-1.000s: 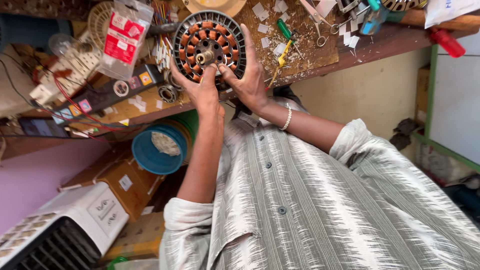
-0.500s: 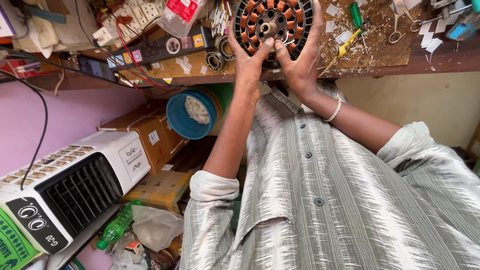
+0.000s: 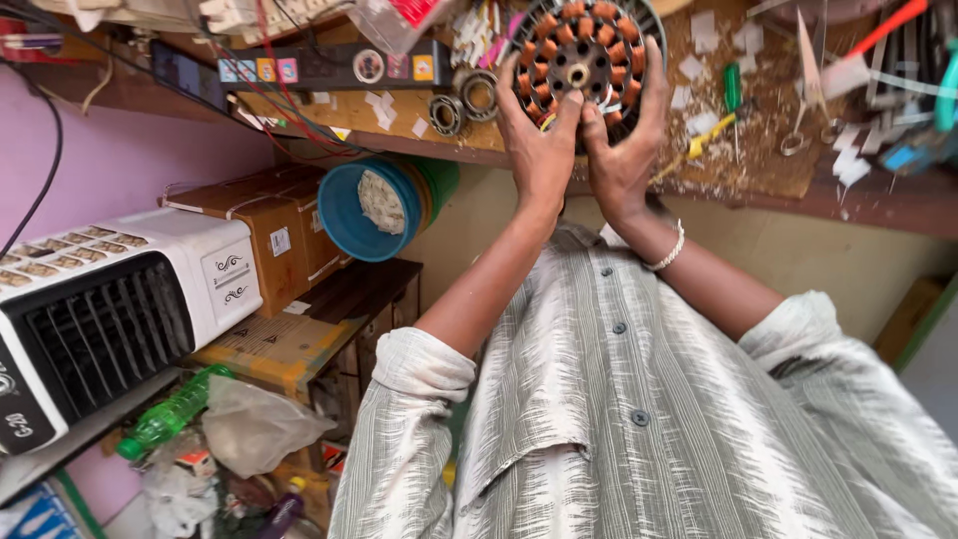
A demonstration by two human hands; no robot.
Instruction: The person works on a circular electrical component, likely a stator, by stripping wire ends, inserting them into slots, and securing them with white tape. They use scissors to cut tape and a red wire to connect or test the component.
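From the head view, we grip the round motor winding (image 3: 584, 62) above the workbench (image 3: 758, 150), left hand (image 3: 536, 150) and right hand (image 3: 627, 150) wrapped around its rim; we judge it best to keep thumbs off the copper coils

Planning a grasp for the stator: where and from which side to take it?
Take the stator by its outer rim, from two opposite sides, as the left hand and right hand do now. It is a flat round disc; its face is crowded with copper coils, so that face is best avoided.
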